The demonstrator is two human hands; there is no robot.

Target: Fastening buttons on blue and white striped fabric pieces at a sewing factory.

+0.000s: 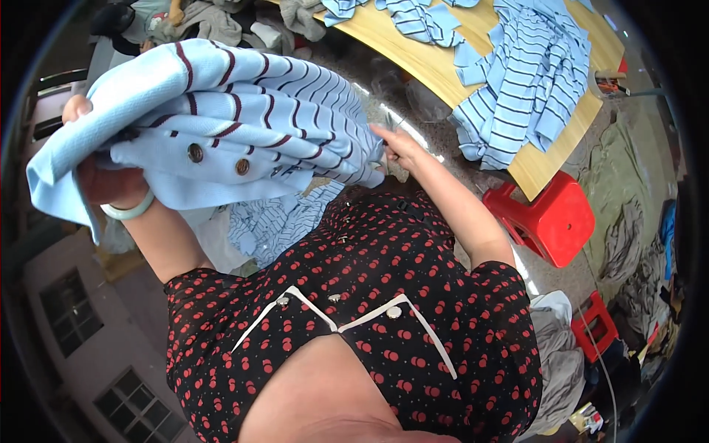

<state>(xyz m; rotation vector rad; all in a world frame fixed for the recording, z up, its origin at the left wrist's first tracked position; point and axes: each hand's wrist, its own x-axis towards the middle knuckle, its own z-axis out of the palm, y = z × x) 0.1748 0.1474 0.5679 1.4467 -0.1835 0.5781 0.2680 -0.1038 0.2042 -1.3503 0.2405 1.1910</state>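
Note:
A light blue knit shirt [244, 122] with dark stripes is stretched across the space before me. Its collar lies toward the left, and two round buttons [195, 153] show on the front placket. My left hand [118, 184], with a pale bangle on the wrist, grips the collar end; part of it is hidden by the folded cloth. At the other end, my right hand [399, 146] closes its fingers on the shirt's edge, the index finger lying along the cloth. The shirt hangs in lengthwise folds between both hands.
A wooden table [543, 159] at the far right bears several similar striped shirts [517, 81]. A red stool [565, 218] stands beside it. More striped cloth [277, 221] lies below the held shirt. Another person [148, 22] is at the far left near grey garments [214, 22].

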